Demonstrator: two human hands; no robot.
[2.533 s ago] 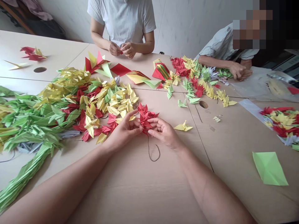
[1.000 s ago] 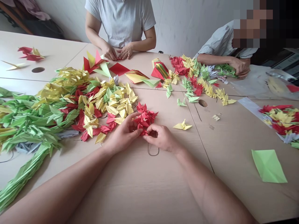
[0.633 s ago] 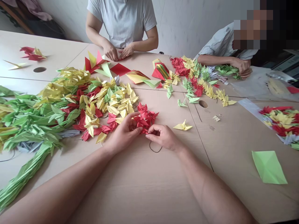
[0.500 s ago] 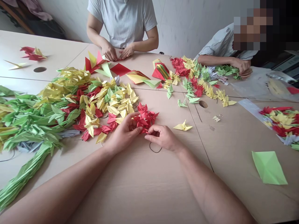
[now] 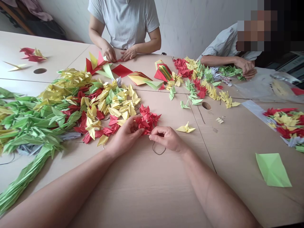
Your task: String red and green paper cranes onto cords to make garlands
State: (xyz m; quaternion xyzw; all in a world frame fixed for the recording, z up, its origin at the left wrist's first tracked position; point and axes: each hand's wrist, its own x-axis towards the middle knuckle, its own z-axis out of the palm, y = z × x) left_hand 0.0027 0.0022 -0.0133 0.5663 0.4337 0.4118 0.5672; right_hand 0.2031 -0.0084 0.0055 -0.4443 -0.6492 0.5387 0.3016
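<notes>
In the head view, my left hand [image 5: 129, 133] is curled round the near side of a cluster of red folded paper cranes [image 5: 148, 120], thumb and fingers against them. My right hand [image 5: 167, 139] is closed in a pinch just right of the cluster's lower edge. A dark thread [image 5: 158, 153] loops down onto the table from beneath that hand. Whether a needle sits between the fingertips is too small to make out. To the right lies a single yellow paper crane [image 5: 186, 128].
Heaped strings of green, yellow and red cranes [image 5: 47, 110] cover the left. Across the table, a co-worker's hands [image 5: 118, 53] handle red paper. Another person's hand [image 5: 247, 68] rests by more strung cranes [image 5: 209, 90]. A green paper sheet [image 5: 273, 169] lies at right.
My right hand has shifted slightly right, away from the red cranes, and the thread loop has moved with it. My left hand stays in place. The opposite co-worker's hands have moved a little.
</notes>
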